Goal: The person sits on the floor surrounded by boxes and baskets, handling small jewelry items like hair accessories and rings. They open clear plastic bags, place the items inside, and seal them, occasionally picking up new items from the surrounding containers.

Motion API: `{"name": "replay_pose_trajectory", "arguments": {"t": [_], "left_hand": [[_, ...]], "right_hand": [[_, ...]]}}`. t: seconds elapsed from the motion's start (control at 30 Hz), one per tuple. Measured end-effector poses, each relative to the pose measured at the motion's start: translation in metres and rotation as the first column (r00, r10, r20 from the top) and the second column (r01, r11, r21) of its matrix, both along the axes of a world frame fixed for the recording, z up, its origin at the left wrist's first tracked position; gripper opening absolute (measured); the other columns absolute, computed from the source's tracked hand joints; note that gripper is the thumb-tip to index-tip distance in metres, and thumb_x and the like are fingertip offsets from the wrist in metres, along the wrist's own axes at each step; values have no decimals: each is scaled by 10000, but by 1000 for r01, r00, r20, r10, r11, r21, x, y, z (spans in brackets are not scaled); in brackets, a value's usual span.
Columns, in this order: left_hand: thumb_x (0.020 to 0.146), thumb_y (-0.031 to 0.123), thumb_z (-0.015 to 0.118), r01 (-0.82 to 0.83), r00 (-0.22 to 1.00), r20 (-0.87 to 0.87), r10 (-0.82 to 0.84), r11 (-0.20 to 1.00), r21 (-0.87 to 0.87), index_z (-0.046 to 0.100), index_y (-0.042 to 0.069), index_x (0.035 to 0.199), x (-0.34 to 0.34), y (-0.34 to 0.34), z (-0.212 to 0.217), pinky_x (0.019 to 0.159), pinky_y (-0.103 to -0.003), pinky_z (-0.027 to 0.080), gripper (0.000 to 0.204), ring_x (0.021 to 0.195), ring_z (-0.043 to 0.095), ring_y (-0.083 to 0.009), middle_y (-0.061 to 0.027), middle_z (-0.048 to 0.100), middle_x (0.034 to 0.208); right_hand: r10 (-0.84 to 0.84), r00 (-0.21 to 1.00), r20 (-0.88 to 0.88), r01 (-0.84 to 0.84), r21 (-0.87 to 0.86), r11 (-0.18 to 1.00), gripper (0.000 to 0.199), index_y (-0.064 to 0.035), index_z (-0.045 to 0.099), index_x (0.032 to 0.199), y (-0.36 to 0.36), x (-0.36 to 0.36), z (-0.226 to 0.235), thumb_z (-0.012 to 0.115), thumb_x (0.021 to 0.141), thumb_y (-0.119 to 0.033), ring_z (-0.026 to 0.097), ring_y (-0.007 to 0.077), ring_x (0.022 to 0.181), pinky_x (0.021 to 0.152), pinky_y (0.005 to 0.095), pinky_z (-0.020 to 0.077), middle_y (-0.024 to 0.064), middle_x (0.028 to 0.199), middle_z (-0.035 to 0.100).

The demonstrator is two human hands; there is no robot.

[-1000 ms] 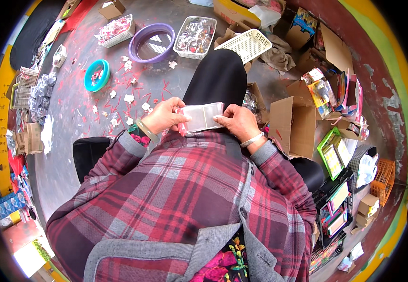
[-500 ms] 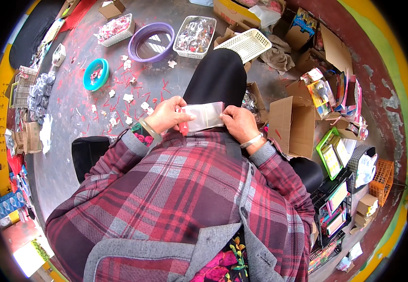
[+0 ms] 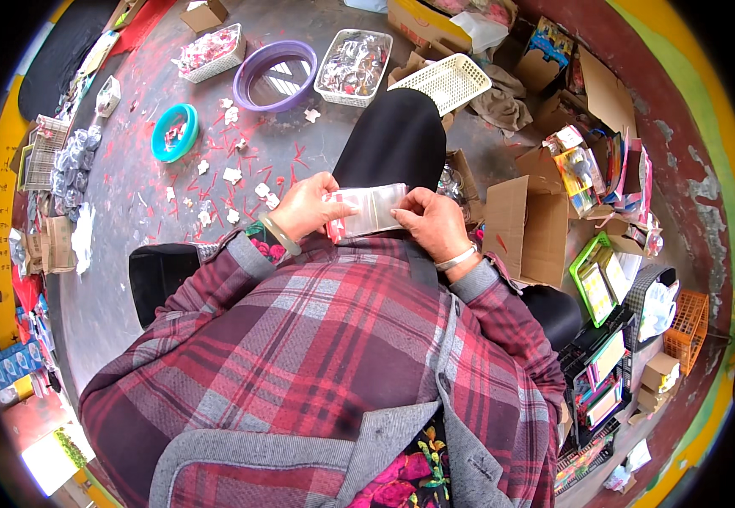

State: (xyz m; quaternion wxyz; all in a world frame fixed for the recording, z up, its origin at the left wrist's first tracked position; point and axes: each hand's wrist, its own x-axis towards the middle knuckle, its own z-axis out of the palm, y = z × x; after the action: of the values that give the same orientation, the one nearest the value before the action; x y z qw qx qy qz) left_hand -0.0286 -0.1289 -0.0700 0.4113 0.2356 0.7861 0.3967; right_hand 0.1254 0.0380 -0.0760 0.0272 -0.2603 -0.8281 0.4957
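Over my lap, in front of the plaid jacket, I hold a stack of clear plastic bags (image 3: pixel 373 208) with a red strip at the left end. My left hand (image 3: pixel 306 209) grips that red end, thumb on top and fingers underneath. At the other end, my right hand (image 3: pixel 432 222) pinches the edge of the plastic between thumb and fingertips. The stack lies nearly level between both hands, just above my black-trousered knee (image 3: pixel 397 140). How many bags are in it I cannot tell.
Ahead on the floor stand a purple basin (image 3: pixel 245 82), a teal basin (image 3: pixel 160 146) and a white basket (image 3: pixel 320 83) of wrapped items. White scraps and red bits litter the floor. An open cardboard box (image 3: pixel 505 229), a green tray (image 3: pixel 585 298) and black crates (image 3: pixel 579 406) stand right.
My right thumb and fingertips have shifted slightly left and down along the plastic's right edge. My left hand keeps its grip on the red end.
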Motion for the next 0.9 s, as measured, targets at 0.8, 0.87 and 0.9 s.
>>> {"name": "replay_pose_trajectory", "arguments": {"t": [0.8,0.87,0.9], "left_hand": [[750,174,728,4,993,114,-19,991,133,518,47,851,-8,-7,-17,384,-191,392,265,478,524,-53,2,561,619],[750,178,728,5,995,103,-18,991,132,523,47,845,-8,-7,-18,383,-191,390,261,474,519,-51,4,560,615],[750,179,728,4,995,103,-18,991,134,524,47,841,-8,-7,-18,382,-191,389,260,472,517,-51,4,560,614]], "right_hand": [[-85,996,25,84,-558,826,153,-50,691,903,7,3,-22,592,785,-51,449,34,465,433,188,364,-23,622,587],[-79,996,42,89,-574,814,164,-57,691,918,8,4,-24,590,788,-56,438,30,457,422,185,352,-25,617,584],[-77,996,51,92,-582,808,170,-61,691,925,8,4,-24,589,789,-58,433,28,453,416,183,346,-26,614,582]]}}
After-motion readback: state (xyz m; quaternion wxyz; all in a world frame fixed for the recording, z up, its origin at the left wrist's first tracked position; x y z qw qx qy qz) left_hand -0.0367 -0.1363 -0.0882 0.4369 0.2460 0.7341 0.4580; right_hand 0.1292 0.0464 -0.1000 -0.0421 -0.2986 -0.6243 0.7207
